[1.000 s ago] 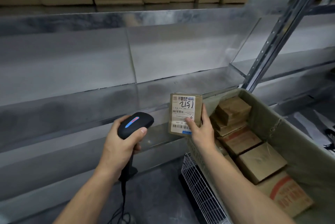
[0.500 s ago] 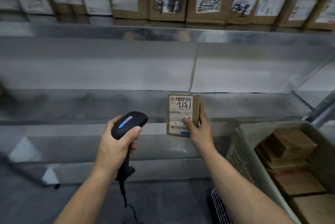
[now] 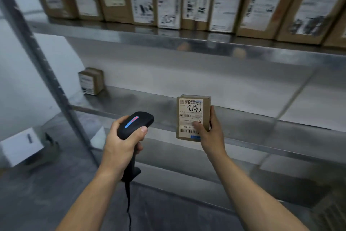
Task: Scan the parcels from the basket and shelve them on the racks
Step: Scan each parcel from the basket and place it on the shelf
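Observation:
My right hand (image 3: 211, 133) grips a small brown cardboard parcel (image 3: 192, 111) upright, thumb on its white label, which bears a handwritten "2151" and barcodes. The parcel is held in front of the middle metal shelf (image 3: 262, 124). My left hand (image 3: 121, 142) grips a black corded barcode scanner (image 3: 136, 122) with a lit blue and red strip on top; the scanner head sits left of the parcel, a short gap between them. The basket is out of view.
One small labelled parcel (image 3: 91, 82) stands at the left end of the middle shelf. A row of several labelled cardboard parcels (image 3: 187, 4) fills the upper shelf. A metal rack upright (image 3: 46, 73) runs down the left. A white box (image 3: 20, 144) sits low left.
The view has swung left and up along the rack; the basket has left the frame. Both hands keep their grips, with parcel and scanner held in the same relation.

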The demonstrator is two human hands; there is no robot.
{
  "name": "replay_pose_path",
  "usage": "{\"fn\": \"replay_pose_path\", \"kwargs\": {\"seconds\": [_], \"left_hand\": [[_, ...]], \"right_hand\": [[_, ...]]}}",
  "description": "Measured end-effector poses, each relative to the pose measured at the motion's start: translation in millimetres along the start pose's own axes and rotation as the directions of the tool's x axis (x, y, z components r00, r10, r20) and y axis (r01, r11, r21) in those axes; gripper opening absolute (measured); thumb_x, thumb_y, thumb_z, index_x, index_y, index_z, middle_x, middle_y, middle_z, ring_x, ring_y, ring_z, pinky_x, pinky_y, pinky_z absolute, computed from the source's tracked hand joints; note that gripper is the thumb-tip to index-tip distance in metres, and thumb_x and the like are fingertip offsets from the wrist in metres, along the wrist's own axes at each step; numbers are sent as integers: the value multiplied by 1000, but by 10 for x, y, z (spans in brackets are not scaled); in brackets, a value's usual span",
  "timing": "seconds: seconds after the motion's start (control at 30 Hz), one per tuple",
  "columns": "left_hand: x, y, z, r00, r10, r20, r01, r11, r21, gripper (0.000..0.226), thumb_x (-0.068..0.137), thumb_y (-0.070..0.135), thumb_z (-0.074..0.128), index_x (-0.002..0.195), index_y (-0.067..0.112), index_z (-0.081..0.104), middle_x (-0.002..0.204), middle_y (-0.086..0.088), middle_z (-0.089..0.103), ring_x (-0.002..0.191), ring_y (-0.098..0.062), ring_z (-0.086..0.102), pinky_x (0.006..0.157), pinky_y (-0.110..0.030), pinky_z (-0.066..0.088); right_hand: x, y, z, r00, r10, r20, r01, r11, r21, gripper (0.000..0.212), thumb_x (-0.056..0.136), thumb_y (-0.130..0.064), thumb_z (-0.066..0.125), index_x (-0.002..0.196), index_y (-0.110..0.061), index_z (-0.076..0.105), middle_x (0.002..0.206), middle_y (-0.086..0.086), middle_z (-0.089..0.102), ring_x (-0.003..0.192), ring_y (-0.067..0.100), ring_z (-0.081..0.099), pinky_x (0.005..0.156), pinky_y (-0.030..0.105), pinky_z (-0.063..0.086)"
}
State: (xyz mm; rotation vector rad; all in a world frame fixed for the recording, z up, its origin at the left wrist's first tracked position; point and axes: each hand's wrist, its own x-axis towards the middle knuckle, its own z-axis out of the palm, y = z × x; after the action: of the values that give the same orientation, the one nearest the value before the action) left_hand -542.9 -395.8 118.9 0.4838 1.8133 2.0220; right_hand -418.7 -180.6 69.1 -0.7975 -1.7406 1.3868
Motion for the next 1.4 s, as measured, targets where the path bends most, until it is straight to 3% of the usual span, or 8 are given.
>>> {"fn": "replay_pose_path", "kwargs": {"seconds": [0.1,0.3,0.43,0.53,0.7,0.93,1.13,1.4], "left_hand": [[147,42,-437,999,0,-52,1,1000,2,69,55,46,83,119,26,64,77,-8,69,58,-25,58,57,-35,47],[367,142,-1065,986,5,-169,-6,1000,-3,51,65,33,80,114,26,64,74,-9,68,55,-23,57,53,-32,48],[543,165,-1329,974,10,-227,-13,1000,-12,64,57,42,83,115,27,64,75,-6,69,57,-21,60,56,-33,50],[697,174,-1474,963,19,-270,-17,1000,11,66,54,47,81,115,29,63,77,-8,71,58,-21,61,55,-33,50],[1066,158,-1665,943,9,-333,2,999,33,54,66,34,77,118,27,62,78,-7,71,55,-20,60,58,-34,51],[1943,161,-1792,934,6,-357,20,997,69,55,75,25,88,122,26,60,87,-14,71,56,-19,63,58,-33,52],[2615,103,-1806,927,15,-375,25,995,101,65,65,36,79,126,24,60,91,-14,71,56,-20,64,57,-33,53],[3093,-10,-1956,926,-2,-376,57,989,135,68,61,40,83,123,24,62,99,-16,71,60,-23,67,56,-30,54]], "right_hand": [[50,-86,524,998,4,56,-5,1000,13,62,98,-16,63,120,-69,41,125,-23,64,109,5,66,78,23,61],[139,-104,1362,989,-18,149,15,1000,18,56,98,-13,63,139,-45,44,126,-21,63,112,10,66,72,17,58],[286,-99,1772,980,-14,201,14,1000,1,61,98,-14,63,145,-45,38,127,-21,61,112,8,64,72,13,56],[453,-62,2064,974,-37,225,37,999,4,61,98,-14,64,137,-54,40,134,-13,62,116,11,65,78,23,60],[803,105,2544,967,-7,255,-3,999,39,64,96,-11,66,149,-37,41,135,-11,62,118,16,65,85,42,62],[1531,254,3221,954,17,299,-38,997,64,63,96,-11,66,148,-38,42,135,-11,63,118,16,65,87,42,61],[2060,408,3674,943,46,331,-44,999,-14,65,97,-15,65,153,-33,36,141,-6,58,123,19,61,64,11,55],[2367,688,4077,938,70,339,-61,997,-37,72,96,-13,66,156,-26,31,146,-1,54,130,21,55,69,7,53]]}}
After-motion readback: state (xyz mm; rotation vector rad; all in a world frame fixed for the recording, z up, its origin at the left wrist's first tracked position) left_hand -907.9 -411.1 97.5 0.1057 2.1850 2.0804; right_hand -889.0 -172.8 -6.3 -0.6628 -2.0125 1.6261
